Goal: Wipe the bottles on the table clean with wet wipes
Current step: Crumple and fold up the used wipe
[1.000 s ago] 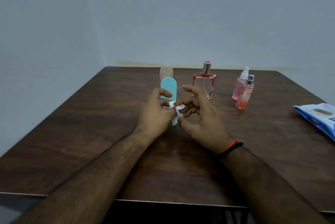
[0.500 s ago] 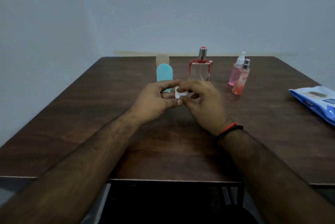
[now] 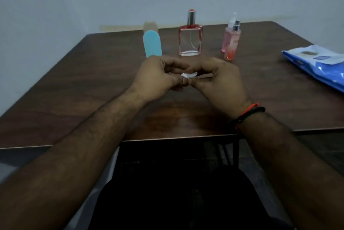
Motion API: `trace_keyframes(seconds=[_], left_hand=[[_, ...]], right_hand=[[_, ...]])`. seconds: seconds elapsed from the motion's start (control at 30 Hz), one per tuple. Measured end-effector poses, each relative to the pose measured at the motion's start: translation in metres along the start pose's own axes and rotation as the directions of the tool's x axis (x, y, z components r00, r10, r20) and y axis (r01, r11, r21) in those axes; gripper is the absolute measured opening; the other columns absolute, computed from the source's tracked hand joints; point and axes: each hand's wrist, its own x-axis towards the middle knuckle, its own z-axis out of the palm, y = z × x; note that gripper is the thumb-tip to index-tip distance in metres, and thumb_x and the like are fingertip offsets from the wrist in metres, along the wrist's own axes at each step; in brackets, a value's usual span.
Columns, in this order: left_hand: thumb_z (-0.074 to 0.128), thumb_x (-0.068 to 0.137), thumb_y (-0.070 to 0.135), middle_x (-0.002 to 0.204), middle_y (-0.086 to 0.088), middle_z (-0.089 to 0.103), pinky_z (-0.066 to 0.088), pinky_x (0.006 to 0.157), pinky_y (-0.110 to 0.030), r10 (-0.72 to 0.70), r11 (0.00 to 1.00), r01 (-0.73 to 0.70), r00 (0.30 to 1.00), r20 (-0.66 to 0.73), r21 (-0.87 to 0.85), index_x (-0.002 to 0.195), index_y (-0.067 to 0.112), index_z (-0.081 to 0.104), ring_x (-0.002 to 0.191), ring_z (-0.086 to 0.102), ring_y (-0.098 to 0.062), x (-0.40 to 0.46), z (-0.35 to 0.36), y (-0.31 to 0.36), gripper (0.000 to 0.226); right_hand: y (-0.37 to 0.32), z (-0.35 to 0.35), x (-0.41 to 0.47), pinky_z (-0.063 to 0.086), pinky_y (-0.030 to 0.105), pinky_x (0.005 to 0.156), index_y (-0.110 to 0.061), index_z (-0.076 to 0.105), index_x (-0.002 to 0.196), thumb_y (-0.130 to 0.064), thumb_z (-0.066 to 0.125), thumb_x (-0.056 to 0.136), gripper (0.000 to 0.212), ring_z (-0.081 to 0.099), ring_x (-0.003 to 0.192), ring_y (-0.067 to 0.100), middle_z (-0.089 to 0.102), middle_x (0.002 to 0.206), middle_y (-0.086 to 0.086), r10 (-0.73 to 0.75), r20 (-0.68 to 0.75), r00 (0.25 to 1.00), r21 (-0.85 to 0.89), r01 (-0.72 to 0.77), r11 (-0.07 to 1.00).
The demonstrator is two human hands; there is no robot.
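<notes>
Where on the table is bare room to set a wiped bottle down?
Bare wood lies left of the blue bottle toward the table edge, and between the spray bottles and wipes pack. The back row around the perfume bottle is crowded.

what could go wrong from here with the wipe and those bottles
1. The wet wipe is bunched small between both hands: the left hand and right hand pinch it. Unless opened out, it may clean poorly.
2. The two pink spray bottles stand tall, narrow and close together; wiping one could topple the other.
3. The square glass perfume bottle might slip or tip when rubbed one-handed with a wet wipe.
</notes>
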Motion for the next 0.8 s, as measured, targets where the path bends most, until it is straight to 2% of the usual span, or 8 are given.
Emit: trace_keyframes(seconds=[0.17,0.4,0.53,0.7,0.8], left_hand=[[0.080,0.076,-0.001,0.086,-0.002,0.078,0.062,0.076,-0.048,0.070,0.993,-0.073,0.997,0.044,0.092,0.096,0.016,0.075,0.084,0.075,-0.021,-0.008,0.034,0.018,0.026],[0.079,0.073,-0.007,0.086,-0.011,0.078,0.063,0.076,-0.043,0.105,0.994,-0.109,0.982,0.158,0.015,0.099,0.005,0.075,0.082,0.075,-0.028,-0.014,0.102,0.043,0.029],[0.079,0.072,-0.009,0.086,-0.012,0.076,0.063,0.072,-0.036,0.157,0.988,-0.150,0.960,0.230,-0.044,0.102,0.004,0.070,0.075,0.075,-0.025,-0.017,0.150,0.063,0.034],[0.084,0.066,0.001,0.088,-0.006,0.077,0.062,0.076,-0.040,0.241,0.971,-0.227,0.912,0.333,-0.079,0.094,0.020,0.068,0.077,0.075,-0.025,-0.027,0.222,0.082,0.037],[0.083,0.069,-0.001,0.087,-0.003,0.076,0.061,0.076,-0.034,0.281,0.958,-0.276,0.871,0.404,-0.070,0.094,0.017,0.070,0.076,0.074,-0.017,-0.038,0.267,0.087,0.034]], right_hand=[[0.006,-0.034,-0.025,0.052,0.023,0.074,-0.021,0.078,0.090,-0.023,0.082,0.075,0.016,0.066,0.079,0.009,0.072,0.086,-0.001,0.064,-0.011,0.998,-0.044,-0.065,0.997],[0.017,-0.103,-0.072,0.052,0.028,0.079,-0.024,0.077,0.094,-0.032,0.081,0.077,0.020,0.066,0.085,0.008,0.072,0.091,-0.002,0.127,-0.087,0.988,-0.112,-0.137,0.984],[0.021,-0.150,-0.103,0.055,0.035,0.085,-0.025,0.074,0.100,-0.026,0.078,0.078,0.022,0.067,0.093,0.007,0.073,0.098,-0.005,0.169,-0.164,0.972,-0.088,-0.185,0.979],[0.033,-0.208,-0.154,0.058,0.032,0.085,-0.018,0.073,0.104,-0.016,0.081,0.079,0.026,0.069,0.097,0.009,0.073,0.101,-0.004,0.262,-0.270,0.927,-0.038,-0.282,0.959],[0.044,-0.235,-0.192,0.058,0.030,0.086,-0.014,0.072,0.107,-0.020,0.081,0.080,0.029,0.070,0.099,0.012,0.073,0.104,-0.001,0.302,-0.319,0.898,-0.025,-0.327,0.945]])
